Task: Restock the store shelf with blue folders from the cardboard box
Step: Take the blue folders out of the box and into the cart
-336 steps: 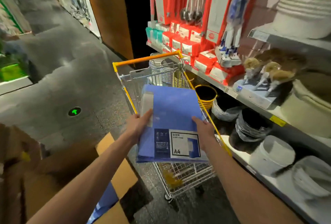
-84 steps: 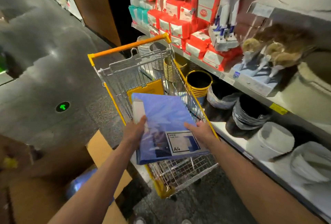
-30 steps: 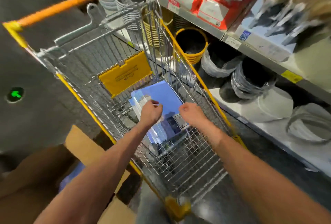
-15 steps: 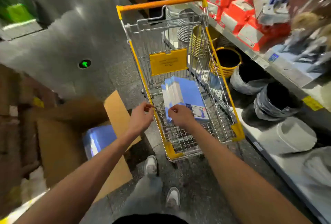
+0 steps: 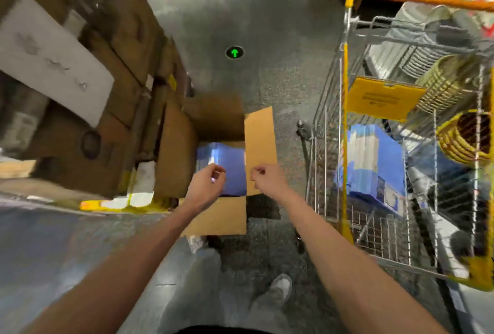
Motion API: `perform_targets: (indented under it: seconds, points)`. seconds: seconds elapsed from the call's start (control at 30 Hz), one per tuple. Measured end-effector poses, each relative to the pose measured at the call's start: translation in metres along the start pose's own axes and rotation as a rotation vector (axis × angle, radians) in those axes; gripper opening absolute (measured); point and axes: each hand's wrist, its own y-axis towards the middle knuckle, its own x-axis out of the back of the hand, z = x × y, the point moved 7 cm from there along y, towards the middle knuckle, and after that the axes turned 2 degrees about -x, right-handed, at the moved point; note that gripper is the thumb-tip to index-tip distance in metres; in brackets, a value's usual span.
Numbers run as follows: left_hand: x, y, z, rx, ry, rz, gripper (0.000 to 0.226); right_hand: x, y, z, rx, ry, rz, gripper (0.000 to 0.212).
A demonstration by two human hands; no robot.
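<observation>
Brown cartons [image 5: 115, 109] are stacked just left of the cardboard box [image 5: 173, 152], which sits open on the floor with its flaps spread. Inside it blue folders [image 5: 230, 165] lie flat, a glossy face up; the flaps and hands hide their ends, so I cannot tell which way their long side runs. The left hand [image 5: 204, 184] hovers over the box's opening, fingers [image 5: 220, 173] loosely curled with nothing in them. The right hand [image 5: 267, 180] is over the box's right flap [image 5: 260, 141], curled the same way and holding nothing. Beyond the box a green arrow [image 5: 234, 53] glows in the floor. Right of the box stands a wire trolley [image 5: 344, 120]. In it another blue folder [image 5: 371, 162] lies flat, its long side running along the trolley and its labelled end toward the person.
</observation>
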Motion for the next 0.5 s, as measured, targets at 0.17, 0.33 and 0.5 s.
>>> perform_targets:
  seconds: [0.17,0.33,0.5]
  points:
    - [0.048,0.041,0.083,0.11,-0.083,-0.018,0.013,-0.073,0.044,0.051,-0.029,-0.085,0.093,0.033]
    - [0.079,0.092,0.135,0.184,-0.101,0.032,0.02,-0.132,0.098,0.076,-0.133,-0.099,0.111,0.029]
    - [0.09,0.137,0.169,0.225,-0.015,0.09,0.023,-0.167,0.146,0.08,-0.231,-0.121,0.137,0.031]
